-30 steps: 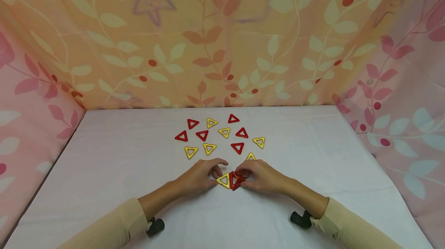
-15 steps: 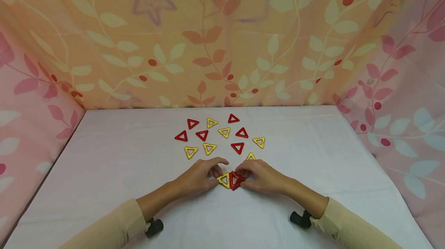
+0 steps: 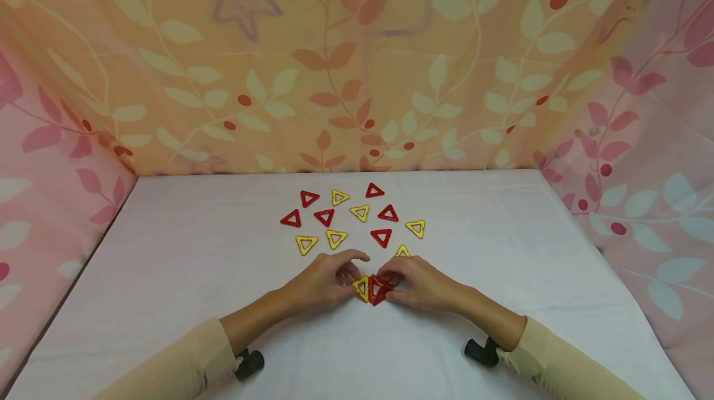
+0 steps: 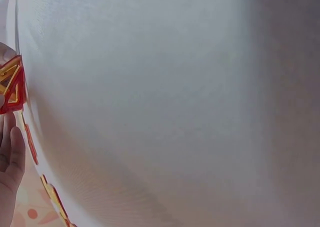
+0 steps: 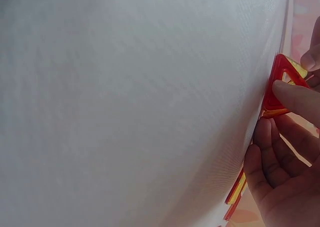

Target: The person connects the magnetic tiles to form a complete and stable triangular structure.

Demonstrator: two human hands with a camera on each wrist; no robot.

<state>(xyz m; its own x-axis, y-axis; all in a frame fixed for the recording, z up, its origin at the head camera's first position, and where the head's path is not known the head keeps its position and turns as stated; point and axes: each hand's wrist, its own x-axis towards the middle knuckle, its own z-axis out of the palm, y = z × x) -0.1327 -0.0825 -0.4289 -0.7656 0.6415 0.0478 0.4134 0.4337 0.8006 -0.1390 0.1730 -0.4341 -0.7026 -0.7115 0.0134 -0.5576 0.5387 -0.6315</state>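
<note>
In the head view, my left hand [image 3: 320, 282] pinches a yellow triangular magnetic tile [image 3: 359, 285] between thumb and fingers, its index finger reaching out above. My right hand [image 3: 424, 282] grips the red triangular tiles [image 3: 382, 294] joined to its right side. The yellow tile leans up from the cloth, its edge against the red. From the right wrist, the right thumb [image 5: 297, 99] presses the face of a red tile [image 5: 272, 99], with yellow showing behind it. The left wrist view catches the red and yellow tiles [image 4: 19, 87] only at its left edge.
Beyond the hands lie several loose triangular tiles, among them a red one [image 3: 382, 244] and a yellow one [image 3: 336, 232]. Another yellow tile [image 3: 402, 248] is partly hidden behind the right hand. White cloth [image 3: 195, 251] covers the table; patterned curtains [image 3: 357, 77] enclose it.
The yellow tile has tipped up and looks narrower, as the left fingers have moved slightly right toward the red tiles. The right hand has stayed in place.
</note>
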